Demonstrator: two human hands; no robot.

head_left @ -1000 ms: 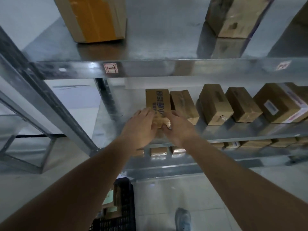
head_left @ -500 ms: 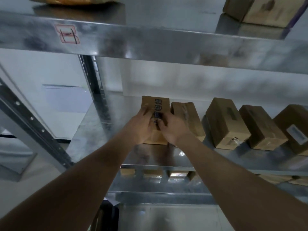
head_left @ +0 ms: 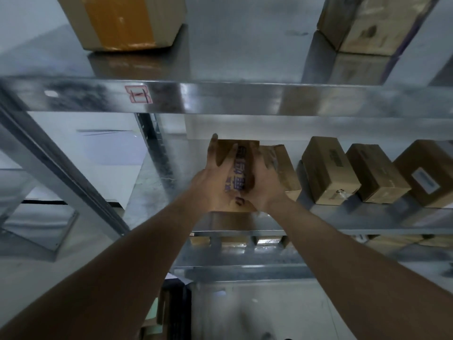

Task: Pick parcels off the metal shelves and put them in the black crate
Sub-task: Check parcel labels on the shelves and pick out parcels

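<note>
Hands slid further along parcel, lengthwise front-to-back

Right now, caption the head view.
Both hands, left and right, grip a printed parcel on the metal shelf.

Both arms reach up toward frame centre; the left hand and right hand clasp opposite sides of one parcel, fingers wrapped.
</note>
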